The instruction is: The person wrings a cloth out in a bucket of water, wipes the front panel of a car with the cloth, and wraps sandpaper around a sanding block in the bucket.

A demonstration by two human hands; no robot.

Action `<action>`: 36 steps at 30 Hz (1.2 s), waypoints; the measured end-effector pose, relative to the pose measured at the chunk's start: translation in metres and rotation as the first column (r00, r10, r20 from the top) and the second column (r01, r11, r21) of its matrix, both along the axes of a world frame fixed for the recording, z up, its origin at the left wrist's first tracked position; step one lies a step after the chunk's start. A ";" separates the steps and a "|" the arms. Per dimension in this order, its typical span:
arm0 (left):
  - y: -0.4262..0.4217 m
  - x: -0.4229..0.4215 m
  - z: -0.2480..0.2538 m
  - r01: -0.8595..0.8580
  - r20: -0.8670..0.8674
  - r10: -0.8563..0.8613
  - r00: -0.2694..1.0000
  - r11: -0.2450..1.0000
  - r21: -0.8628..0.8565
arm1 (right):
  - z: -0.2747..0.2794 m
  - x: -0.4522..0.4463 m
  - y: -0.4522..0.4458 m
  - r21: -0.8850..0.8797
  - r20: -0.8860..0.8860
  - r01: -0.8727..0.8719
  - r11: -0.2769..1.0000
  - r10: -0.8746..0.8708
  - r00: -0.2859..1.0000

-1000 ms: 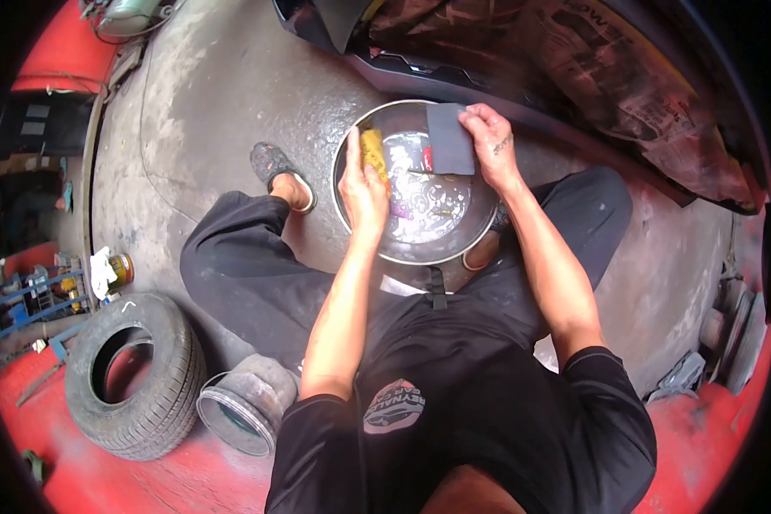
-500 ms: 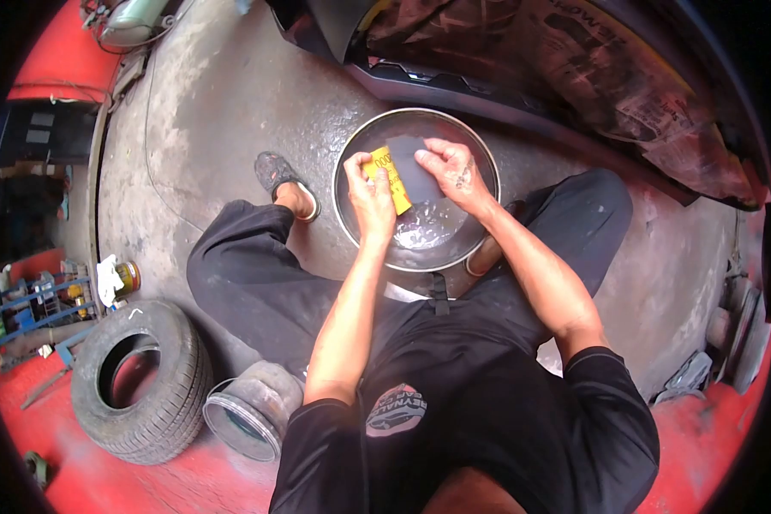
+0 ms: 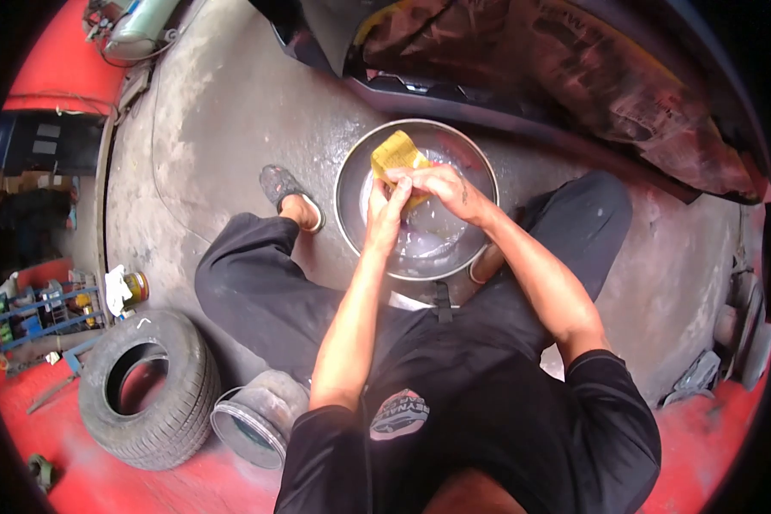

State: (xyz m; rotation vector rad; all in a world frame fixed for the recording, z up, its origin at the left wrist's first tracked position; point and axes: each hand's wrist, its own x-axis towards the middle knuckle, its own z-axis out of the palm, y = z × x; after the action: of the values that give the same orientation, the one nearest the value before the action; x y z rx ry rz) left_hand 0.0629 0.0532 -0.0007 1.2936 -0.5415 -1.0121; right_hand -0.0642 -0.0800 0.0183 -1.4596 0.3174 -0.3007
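A sheet of sandpaper (image 3: 399,152) with a yellow printed back is bent over a round metal basin (image 3: 349,221). My left hand (image 3: 385,216) grips its lower edge, thumb pointing up. From the other side, my right hand (image 3: 448,190) pinches the same sheet, its fingers close against my left thumb. Both hands are closed and partly cover the lower part of the sheet. Shiny water (image 3: 428,236) lies in the basin below them. The dark grit side of the sheet is mostly turned out of sight.
Beyond the basin is a dark car panel (image 3: 488,107) with newspaper masking (image 3: 574,77). A tyre (image 3: 176,411) and a grey bucket (image 3: 270,403) stand at the lower left, near a can (image 3: 135,287). My legs straddle the basin.
The sandpaper has turned and bent, so its dark face is now mostly hidden and yellow shows. My right hand has moved lower and left, meeting my left hand.
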 end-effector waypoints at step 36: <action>0.009 0.012 0.003 -0.124 -0.430 0.123 0.894 0.992 0.027 | 0.066 -0.052 -0.044 0.427 0.064 0.138 0.894 -0.183 0.981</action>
State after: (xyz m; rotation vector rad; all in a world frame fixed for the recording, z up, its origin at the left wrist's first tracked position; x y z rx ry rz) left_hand 0.0747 0.0621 0.0026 1.0423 -0.1166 -1.1482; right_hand -0.1158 -0.1239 0.0842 -0.9882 0.3940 -0.4124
